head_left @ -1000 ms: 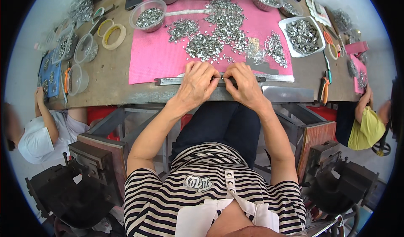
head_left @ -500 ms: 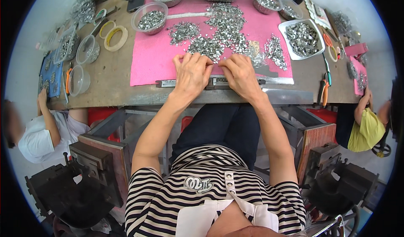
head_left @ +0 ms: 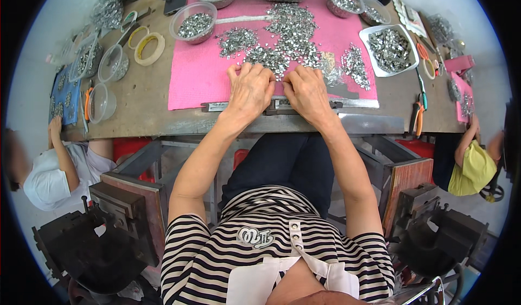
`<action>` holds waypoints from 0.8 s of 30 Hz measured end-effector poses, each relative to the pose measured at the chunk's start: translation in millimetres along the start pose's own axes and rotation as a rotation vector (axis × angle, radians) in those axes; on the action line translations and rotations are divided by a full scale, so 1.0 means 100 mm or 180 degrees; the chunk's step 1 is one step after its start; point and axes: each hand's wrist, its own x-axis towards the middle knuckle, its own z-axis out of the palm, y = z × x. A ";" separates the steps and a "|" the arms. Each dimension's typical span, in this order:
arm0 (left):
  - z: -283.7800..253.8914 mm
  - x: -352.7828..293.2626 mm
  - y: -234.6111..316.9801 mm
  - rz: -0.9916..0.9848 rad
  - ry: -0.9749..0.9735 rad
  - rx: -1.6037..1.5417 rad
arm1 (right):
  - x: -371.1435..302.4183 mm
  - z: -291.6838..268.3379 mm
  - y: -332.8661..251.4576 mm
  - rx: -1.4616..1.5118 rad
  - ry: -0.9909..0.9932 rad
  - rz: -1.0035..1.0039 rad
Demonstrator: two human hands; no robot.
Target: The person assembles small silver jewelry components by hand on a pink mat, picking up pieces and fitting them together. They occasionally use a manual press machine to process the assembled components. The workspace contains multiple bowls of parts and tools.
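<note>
My left hand [head_left: 251, 90] and my right hand [head_left: 306, 92] are side by side at the front of a pink mat [head_left: 190, 82]. Fingers on both are curled and closed, their tips facing each other across a small gap. Whatever they grip is hidden or too small to make out. Under the hands a narrow metal bar [head_left: 218, 107] runs along the mat's near edge. Just beyond the fingertips lies a loose heap of small silvery metal pieces [head_left: 293, 31], with a smaller pile [head_left: 355, 67] to the right.
Clear tubs of metal pieces, including a round one [head_left: 198, 39], stand at the back. A white dish [head_left: 378, 73] is on the right, near orange-handled pliers [head_left: 417, 118]. Tape rolls [head_left: 157, 59] lie left. A person [head_left: 54, 169] sits left, another [head_left: 471, 167] right.
Both hands have shifted slightly, the right one a little toward me and left. Its fingers are more curled than before. The heap beyond looks nearly the same.
</note>
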 end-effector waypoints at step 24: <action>-0.05 -0.20 0.23 0.0386 0.0076 -0.0833 | -0.35 -0.34 -0.01 0.0528 -0.0084 -0.0442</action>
